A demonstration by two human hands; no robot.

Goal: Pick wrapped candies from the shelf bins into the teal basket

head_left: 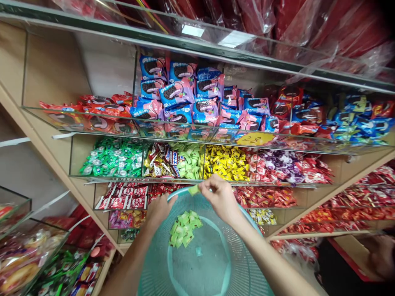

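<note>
Basket (212, 246): green packets (185, 229) (heaped) | left grip (160, 207): holding rim (181, 191) | right grip (219, 196): pinching packet (194, 190)

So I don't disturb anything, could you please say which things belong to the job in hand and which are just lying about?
In use:
left hand on teal basket
right hand holding green packet
packets inside basket

Just about:
yellow sweets
blue biscuit packs
yellow label

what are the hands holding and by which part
The right hand pinches a green packet by one end; the left hand holds the teal basket by its rim.
</note>
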